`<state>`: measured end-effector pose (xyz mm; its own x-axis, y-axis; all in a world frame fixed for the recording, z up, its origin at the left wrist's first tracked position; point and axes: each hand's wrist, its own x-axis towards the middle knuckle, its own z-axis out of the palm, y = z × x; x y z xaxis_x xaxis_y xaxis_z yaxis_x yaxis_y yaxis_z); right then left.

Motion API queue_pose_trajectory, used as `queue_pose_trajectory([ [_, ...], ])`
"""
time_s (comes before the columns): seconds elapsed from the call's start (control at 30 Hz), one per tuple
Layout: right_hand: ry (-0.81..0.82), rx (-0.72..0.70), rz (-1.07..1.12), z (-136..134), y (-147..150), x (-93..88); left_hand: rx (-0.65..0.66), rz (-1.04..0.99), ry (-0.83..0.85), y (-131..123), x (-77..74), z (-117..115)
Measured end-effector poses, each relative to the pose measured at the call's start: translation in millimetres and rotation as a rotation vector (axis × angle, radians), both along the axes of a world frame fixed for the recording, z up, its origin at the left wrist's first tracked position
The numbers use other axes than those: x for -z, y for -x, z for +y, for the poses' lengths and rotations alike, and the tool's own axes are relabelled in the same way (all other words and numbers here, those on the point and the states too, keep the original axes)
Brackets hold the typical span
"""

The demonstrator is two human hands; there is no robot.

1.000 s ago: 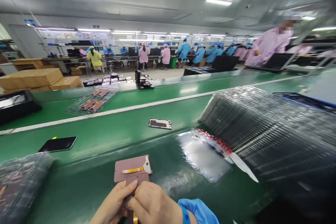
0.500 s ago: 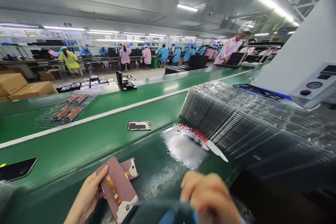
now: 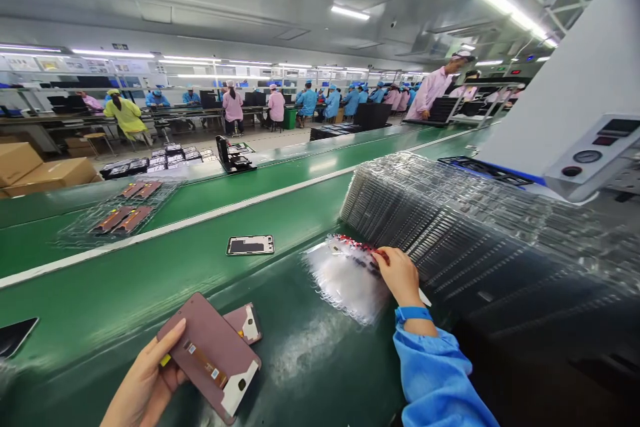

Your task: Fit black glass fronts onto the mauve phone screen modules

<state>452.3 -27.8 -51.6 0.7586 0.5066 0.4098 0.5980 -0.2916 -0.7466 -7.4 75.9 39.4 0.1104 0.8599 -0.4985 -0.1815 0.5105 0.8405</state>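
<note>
L hand (image 3: 145,383) grips the pink panel (image 3: 207,357) back up, tilted just over the desk (image 3: 320,373), thumb on top; R hand (image 3: 400,273) fingers bunched at the red-tabbed film stack (image 3: 345,280), pinch or touch can't tell, so no film's on the panel yet.
</note>
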Motion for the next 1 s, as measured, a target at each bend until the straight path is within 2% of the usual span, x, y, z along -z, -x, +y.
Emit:
queue_pose_trajectory([
  [0.1,-0.051,-0.013,0.046,6.1,16.1,-6.1,0.060,-0.046,-0.035,-3.9,1.2,0.4],
  [0.17,-0.072,-0.133,0.122,14.3,40.5,-13.6,0.127,-0.071,-0.023,-10.8,2.7,1.2],
  [0.23,-0.049,-0.378,0.244,23.2,78.6,-21.7,0.226,-0.116,-0.003,-22.3,3.4,1.4],
  [0.33,0.049,-0.862,0.480,29.8,151.0,-33.5,0.328,-0.203,-0.007,-44.0,3.9,-1.3],
  [0.4,0.104,-1.085,0.624,29.0,193.9,-38.9,0.424,-0.227,-0.060,-56.8,5.5,-4.6],
  [0.47,0.158,-1.326,1.018,27.7,221.6,-39.6,0.551,-0.181,-0.159,-65.9,8.6,-5.3],
  [0.5,0.152,-1.390,1.232,28.1,228.8,-37.6,0.606,-0.142,-0.209,-69.0,10.8,-2.9],
  [0.57,0.076,-1.420,1.576,31.8,232.5,-29.9,0.645,-0.058,-0.302,-73.0,16.4,10.9],
  [0.6,0.011,-1.396,1.655,35.2,230.7,-24.8,0.636,-0.017,-0.338,-74.3,20.0,23.0],
  [0.73,-0.190,-1.261,1.829,50.9,218.6,-6.9,0.584,0.266,-0.487,-76.0,40.2,100.0],
  [0.87,-0.236,-1.163,1.966,58.9,212.7,1.2,0.551,0.647,-0.611,-69.1,61.1,178.2],
  [0.93,-0.243,-1.166,1.997,60.7,211.1,4.2,0.573,0.788,-0.635,-60.1,68.1,202.6],
  [1.0,-0.247,-1.171,2.008,62.4,209.7,6.8,0.619,0.878,-0.642,-47.5,73.2,216.0],
])
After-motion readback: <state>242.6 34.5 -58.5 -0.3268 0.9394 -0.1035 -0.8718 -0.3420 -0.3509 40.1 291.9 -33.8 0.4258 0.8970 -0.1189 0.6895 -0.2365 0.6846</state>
